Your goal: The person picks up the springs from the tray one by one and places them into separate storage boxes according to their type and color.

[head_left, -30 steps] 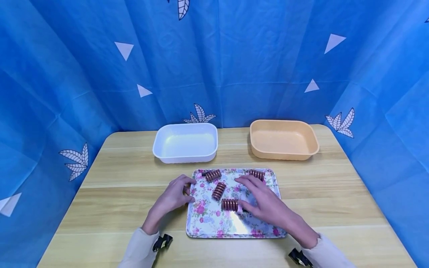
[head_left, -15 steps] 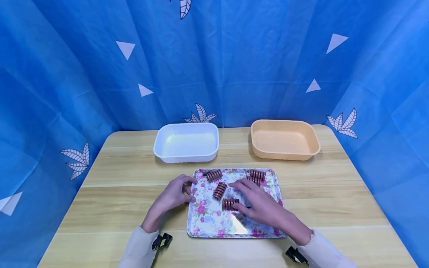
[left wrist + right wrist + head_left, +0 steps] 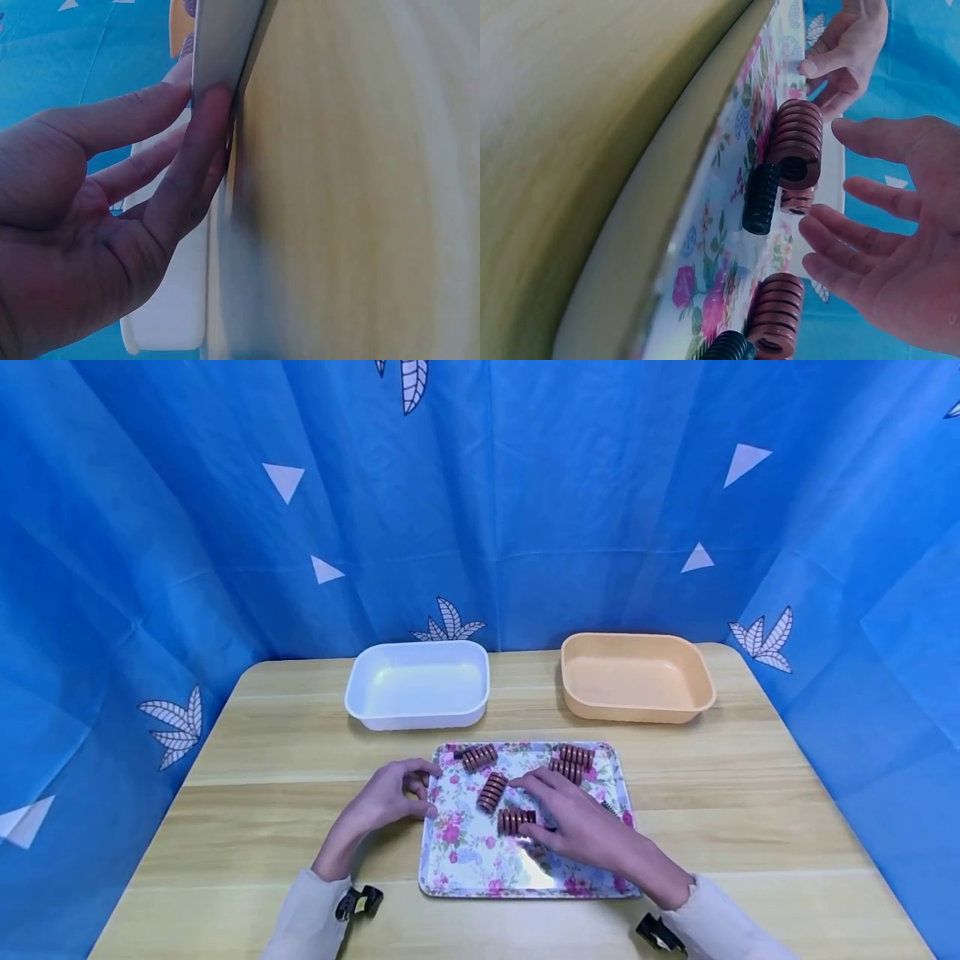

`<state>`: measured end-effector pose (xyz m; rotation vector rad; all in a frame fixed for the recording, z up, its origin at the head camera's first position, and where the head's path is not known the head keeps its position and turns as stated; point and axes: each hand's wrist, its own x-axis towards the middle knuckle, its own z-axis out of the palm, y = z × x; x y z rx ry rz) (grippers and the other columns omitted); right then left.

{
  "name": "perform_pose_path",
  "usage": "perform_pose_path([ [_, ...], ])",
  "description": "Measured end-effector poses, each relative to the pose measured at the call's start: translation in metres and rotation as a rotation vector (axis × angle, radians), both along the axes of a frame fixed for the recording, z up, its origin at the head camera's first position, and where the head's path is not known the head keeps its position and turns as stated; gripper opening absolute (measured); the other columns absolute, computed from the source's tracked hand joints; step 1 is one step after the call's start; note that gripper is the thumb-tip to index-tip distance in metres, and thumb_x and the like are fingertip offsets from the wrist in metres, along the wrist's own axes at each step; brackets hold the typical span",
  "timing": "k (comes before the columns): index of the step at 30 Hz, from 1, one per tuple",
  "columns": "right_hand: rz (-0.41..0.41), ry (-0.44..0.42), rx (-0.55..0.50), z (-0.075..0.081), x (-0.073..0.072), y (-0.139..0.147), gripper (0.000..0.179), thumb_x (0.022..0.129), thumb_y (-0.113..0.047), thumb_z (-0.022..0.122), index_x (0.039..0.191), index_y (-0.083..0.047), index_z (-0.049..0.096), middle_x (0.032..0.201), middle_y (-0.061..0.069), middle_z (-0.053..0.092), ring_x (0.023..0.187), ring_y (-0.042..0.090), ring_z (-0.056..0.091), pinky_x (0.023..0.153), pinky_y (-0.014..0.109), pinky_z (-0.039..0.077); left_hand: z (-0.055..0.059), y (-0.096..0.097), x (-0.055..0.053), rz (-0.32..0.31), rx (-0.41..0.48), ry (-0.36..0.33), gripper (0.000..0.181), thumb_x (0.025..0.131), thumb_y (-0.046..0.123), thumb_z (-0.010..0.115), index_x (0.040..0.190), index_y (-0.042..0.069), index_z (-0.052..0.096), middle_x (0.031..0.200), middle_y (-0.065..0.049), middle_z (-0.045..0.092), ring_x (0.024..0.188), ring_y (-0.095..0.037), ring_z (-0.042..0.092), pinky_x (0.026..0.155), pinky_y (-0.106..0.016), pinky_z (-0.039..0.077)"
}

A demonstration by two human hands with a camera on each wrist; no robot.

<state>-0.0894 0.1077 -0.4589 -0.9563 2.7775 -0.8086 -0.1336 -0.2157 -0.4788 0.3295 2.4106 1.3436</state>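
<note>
Several brown coil springs lie on a floral tray (image 3: 468, 872), among them one mid-tray (image 3: 492, 792) and one nearer the front (image 3: 517, 822). Smaller black springs are among them; one black spring (image 3: 762, 199) lies beside a brown spring (image 3: 799, 142) in the right wrist view. My left hand (image 3: 390, 795) pinches the tray's left edge, thumb above and fingers at the rim. Over the tray's right half my right hand (image 3: 581, 822) hovers with relaxed, spread fingers. In the right wrist view, nothing sits between those fingers. The palm hides part of the tray in the head view.
Behind the tray stand a white basin (image 3: 417, 685) on the left and an orange basin (image 3: 637, 677) on the right. Both rest on the wooden table (image 3: 247, 827). A blue curtain (image 3: 480, 510) surrounds the table's back and sides.
My right hand has shifted slightly left across the tray, uncovering another brown spring at the back right. The left hand stays at the tray's edge.
</note>
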Motion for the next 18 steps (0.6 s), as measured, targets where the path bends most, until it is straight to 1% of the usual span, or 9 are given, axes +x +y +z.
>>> perform_pose_path([
  [5, 0.012, -0.013, -0.004, 0.0005, 0.0008, -0.0022, 0.058, 0.094, -0.030, 0.077, 0.145, -0.014, 0.055, 0.137, 0.004, 0.058, 0.126, 0.022, 0.056, 0.103, 0.039, 0.056, 0.0006, -0.0025, 0.0003, -0.006, 0.045, -0.039, 0.056, 0.077, -0.002, 0.087, 0.128, -0.002, 0.065, 0.096, -0.012, 0.066, 0.080, -0.022, 0.062, 0.060, -0.024, 0.055],
  [10, 0.018, 0.010, 0.003, -0.0005, 0.0016, -0.0036, 0.058, 0.092, -0.027, 0.079, 0.143, -0.012, 0.057, 0.136, 0.006, 0.059, 0.125, 0.024, 0.057, 0.101, 0.041, 0.057, -0.0018, -0.0059, -0.0006, -0.018, 0.094, -0.067, 0.056, 0.077, -0.003, 0.086, 0.129, -0.003, 0.064, 0.095, -0.015, 0.066, 0.079, -0.024, 0.062, 0.060, -0.023, 0.055],
  [14, 0.020, 0.022, 0.008, -0.0019, 0.0019, -0.0040, 0.058, 0.091, -0.028, 0.080, 0.142, -0.011, 0.058, 0.135, 0.008, 0.060, 0.123, 0.025, 0.058, 0.101, 0.042, 0.057, -0.0029, -0.0080, -0.0015, -0.033, 0.123, -0.082, 0.056, 0.078, -0.004, 0.085, 0.130, -0.005, 0.063, 0.095, -0.018, 0.066, 0.080, -0.025, 0.063, 0.061, -0.022, 0.056],
  [18, 0.029, 0.028, 0.007, -0.0030, 0.0019, -0.0050, 0.059, 0.090, -0.027, 0.080, 0.142, -0.010, 0.058, 0.134, 0.008, 0.061, 0.121, 0.025, 0.060, 0.099, 0.041, 0.058, -0.0027, -0.0090, -0.0016, -0.040, 0.139, -0.088, 0.055, 0.079, -0.005, 0.084, 0.130, -0.005, 0.063, 0.099, -0.019, 0.065, 0.080, -0.025, 0.062, 0.061, -0.022, 0.056],
])
